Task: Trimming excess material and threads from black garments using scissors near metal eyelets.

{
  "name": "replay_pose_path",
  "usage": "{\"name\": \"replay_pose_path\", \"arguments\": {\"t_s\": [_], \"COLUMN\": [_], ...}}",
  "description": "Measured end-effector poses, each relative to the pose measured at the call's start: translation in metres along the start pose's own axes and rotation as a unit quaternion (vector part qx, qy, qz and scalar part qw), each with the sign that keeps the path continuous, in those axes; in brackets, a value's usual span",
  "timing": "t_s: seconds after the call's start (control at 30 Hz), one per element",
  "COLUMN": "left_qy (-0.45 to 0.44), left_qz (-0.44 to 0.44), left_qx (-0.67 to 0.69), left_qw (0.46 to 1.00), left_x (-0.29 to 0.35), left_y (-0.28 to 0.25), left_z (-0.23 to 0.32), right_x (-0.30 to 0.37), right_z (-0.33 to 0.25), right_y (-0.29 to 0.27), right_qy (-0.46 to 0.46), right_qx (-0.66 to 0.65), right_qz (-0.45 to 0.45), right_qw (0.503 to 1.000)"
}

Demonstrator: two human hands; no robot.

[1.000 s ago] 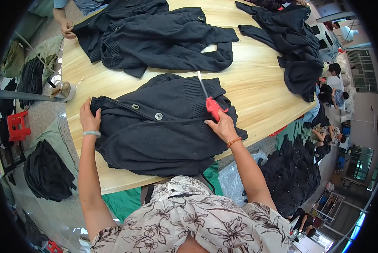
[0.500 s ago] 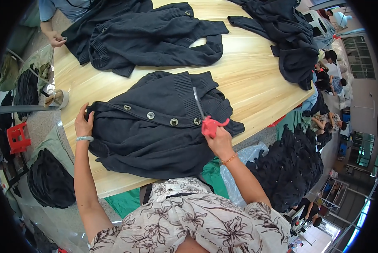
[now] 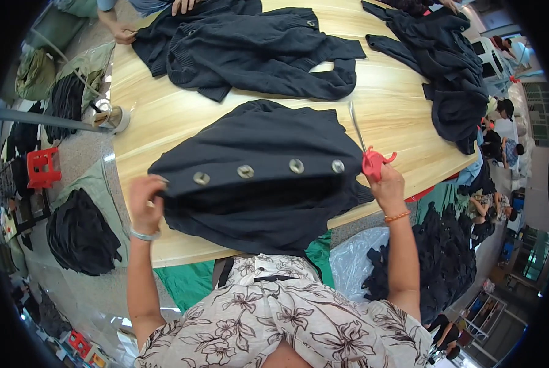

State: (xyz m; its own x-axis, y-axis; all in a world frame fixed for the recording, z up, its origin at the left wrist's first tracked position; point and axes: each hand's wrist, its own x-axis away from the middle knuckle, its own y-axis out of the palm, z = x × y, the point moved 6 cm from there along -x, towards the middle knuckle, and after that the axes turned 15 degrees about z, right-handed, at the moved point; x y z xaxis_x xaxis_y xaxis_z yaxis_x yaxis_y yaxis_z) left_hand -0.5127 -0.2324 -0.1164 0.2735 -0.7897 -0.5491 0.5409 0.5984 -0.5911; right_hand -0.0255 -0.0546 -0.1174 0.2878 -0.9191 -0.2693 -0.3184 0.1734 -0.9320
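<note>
A black knitted cardigan lies before me on the table, its row of several large buttons running across it. Below the buttons the front gapes into a dark opening. My left hand, slightly blurred, is closed on the cardigan's left end. At the other end my right hand is wrapped round red-handled scissors, whose metal blades point away from me. Its fingers are beside the cardigan's right edge; whether they also pinch the cloth is hidden.
More black cardigans lie at the far side and far right of the wooden table. Another person's hand touches one at far left. A pot stands at the left edge. Dark garment heaps and a red stool are on the floor.
The cardigan's front has been drawn out straight and its opening now gapes. My right hand with the scissors has moved right and appears lower-gripped beside the edge; my left hand has lowered toward me.
</note>
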Motion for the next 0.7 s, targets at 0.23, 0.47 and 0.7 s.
{"name": "replay_pose_path", "arguments": {"t_s": [0.23,0.47,0.7], "left_qy": [-0.062,-0.163,-0.229], "left_qz": [-0.192,-0.097,-0.117], "left_qx": [-0.090,-0.072,-0.006], "left_qw": [0.975,0.979,0.966], "left_x": [0.098,0.110,0.118], "left_y": [0.039,0.045,0.046], "left_z": [0.017,-0.005,-0.023], "right_x": [0.077,0.077,0.074], "right_z": [0.014,-0.083,-0.139], "right_y": [0.013,0.012,0.044], "right_qy": [-0.070,0.028,-0.129], "right_qx": [0.241,-0.262,-0.203], "right_qz": [-0.183,-0.107,-0.306], "right_qw": [0.951,0.959,0.921]}}
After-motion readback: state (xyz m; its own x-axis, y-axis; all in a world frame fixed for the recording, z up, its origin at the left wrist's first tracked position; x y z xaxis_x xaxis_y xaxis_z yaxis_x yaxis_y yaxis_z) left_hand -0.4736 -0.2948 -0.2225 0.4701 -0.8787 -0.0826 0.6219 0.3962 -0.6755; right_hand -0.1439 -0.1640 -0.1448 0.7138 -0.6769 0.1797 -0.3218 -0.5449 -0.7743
